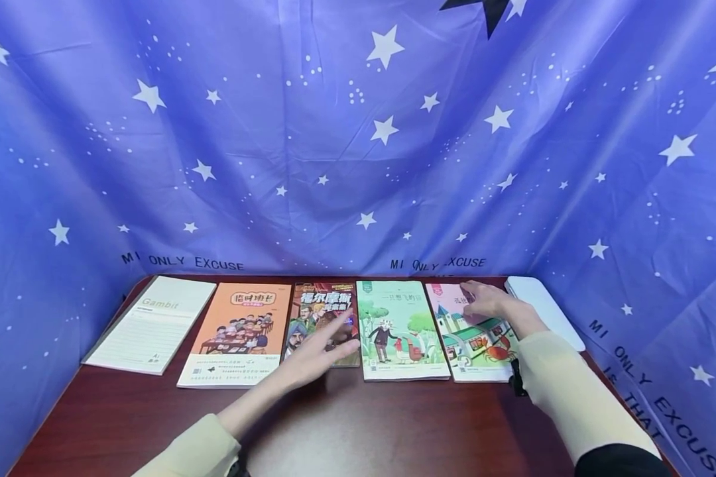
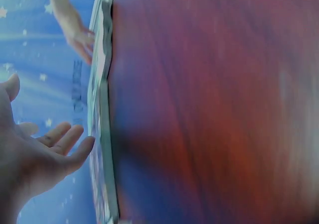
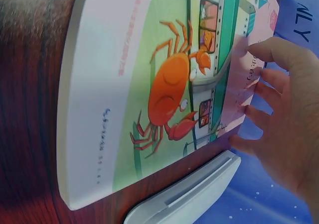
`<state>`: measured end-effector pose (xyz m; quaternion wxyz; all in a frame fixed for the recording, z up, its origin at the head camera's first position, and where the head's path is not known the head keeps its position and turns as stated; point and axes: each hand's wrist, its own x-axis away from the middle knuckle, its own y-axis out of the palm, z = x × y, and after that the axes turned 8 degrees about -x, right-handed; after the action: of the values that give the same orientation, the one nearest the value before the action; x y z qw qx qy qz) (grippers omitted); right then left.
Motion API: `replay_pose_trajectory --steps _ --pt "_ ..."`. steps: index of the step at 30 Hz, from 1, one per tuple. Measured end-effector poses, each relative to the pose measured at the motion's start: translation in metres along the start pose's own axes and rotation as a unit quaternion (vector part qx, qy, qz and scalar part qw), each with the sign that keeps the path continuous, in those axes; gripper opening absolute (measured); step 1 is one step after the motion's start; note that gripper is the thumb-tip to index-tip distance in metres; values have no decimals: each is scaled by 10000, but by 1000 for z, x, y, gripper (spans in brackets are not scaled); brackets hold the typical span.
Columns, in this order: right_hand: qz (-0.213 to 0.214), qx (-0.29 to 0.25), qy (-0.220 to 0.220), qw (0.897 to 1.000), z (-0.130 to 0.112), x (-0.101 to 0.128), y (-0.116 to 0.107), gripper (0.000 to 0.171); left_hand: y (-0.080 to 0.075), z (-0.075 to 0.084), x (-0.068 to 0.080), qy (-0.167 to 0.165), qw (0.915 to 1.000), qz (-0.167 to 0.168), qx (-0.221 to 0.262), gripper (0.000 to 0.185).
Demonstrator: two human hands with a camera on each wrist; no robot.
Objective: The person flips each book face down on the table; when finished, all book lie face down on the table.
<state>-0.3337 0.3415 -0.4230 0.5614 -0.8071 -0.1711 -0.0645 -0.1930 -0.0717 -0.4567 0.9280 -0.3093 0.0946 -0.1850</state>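
Observation:
Five books lie in a row on a dark wooden table (image 1: pixel 358 424). My left hand (image 1: pixel 340 331) hovers with straight fingers over the lower part of the dark comic-cover book (image 1: pixel 319 301); in the left wrist view the left hand (image 2: pixel 60 139) shows an empty palm beside the books' edges (image 2: pixel 102 109). My right hand (image 1: pixel 474 298) rests on the top of the pink book with a red crab (image 1: pixel 477 344). In the right wrist view the right hand (image 3: pixel 259 94) has its thumb on the pink crab book's cover (image 3: pixel 164 94) and its fingertips at that book's edge.
A pale Gambit notebook (image 1: pixel 152 324), an orange book (image 1: pixel 238 334) and a green book (image 1: pixel 396 331) lie in the same row. A white flat object (image 1: pixel 543 308) sits at the far right, next to the crab book. Blue star-print cloth (image 1: pixel 358 132) walls the table on three sides.

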Motion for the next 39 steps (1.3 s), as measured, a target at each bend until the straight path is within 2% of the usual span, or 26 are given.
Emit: replay_pose_trajectory --steps 4,9,19,25,27,29,33,36,39 --pt "-54 156 -44 9999 -1 -2 -1 86 18 11 2 184 9994 -285 19 73" --pt "-124 242 -60 9996 4 0 -2 88 41 25 3 345 9976 -529 272 72" --pt "-42 325 -225 9992 11 6 -4 89 75 56 12 218 9946 -628 793 64" --pt "-59 294 -252 9992 10 8 2 89 95 72 11 -79 9884 -831 1270 61" --pt "-61 236 -264 9994 9 10 4 89 102 76 11 -272 9822 -870 1645 60" --pt "-42 184 -285 9994 8 13 6 89 111 78 9 -475 9711 -899 2159 60" --pt "50 153 -370 9992 9 16 9 89 125 83 6 -834 9381 -974 3217 61" --pt "153 136 -478 9986 14 18 9 88 135 88 3 -1014 9224 -983 3595 62" --pt "221 122 -572 9980 18 21 9 88 145 93 1 -1186 9135 -981 3766 61"
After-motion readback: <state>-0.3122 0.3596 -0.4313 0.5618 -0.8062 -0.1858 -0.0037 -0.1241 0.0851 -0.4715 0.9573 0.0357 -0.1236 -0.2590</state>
